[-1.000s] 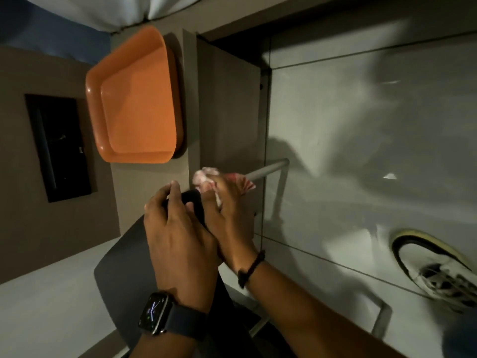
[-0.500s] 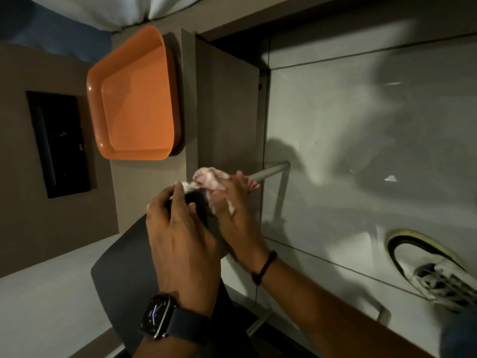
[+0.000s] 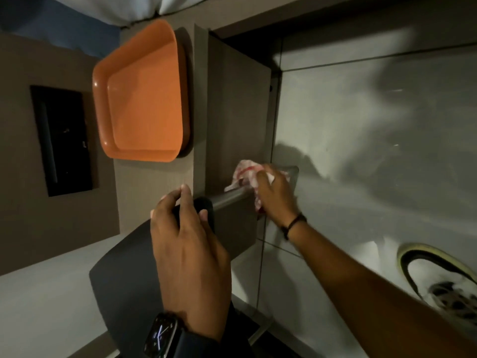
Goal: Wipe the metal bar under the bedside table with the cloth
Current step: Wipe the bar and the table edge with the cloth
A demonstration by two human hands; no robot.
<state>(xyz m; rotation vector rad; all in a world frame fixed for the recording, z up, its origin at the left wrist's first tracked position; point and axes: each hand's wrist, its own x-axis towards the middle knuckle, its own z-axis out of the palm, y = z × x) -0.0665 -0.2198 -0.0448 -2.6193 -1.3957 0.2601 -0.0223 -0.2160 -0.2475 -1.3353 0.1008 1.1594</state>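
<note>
The right hand (image 3: pixel 276 195) bunches the soft, limp red-and-white cloth (image 3: pixel 246 171) around the thin grey metal bar (image 3: pixel 229 196), fingers closed on it. The left hand (image 3: pixel 185 241) grips a dark rounded object (image 3: pixel 204 210) nearby. The bar looks stiff and smooth, so wrapping the cloth around it should suit.

Right hand (image 3: pixel 277 195) has slid the cloth (image 3: pixel 249 174) along the bar (image 3: pixel 228 198) toward its far bend, away from the left hand (image 3: pixel 185 244). Bar between the hands now exposed.

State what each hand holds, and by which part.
Right hand holds the bunched cloth against the metal bar. Left hand grips a dark object by its end.
</note>
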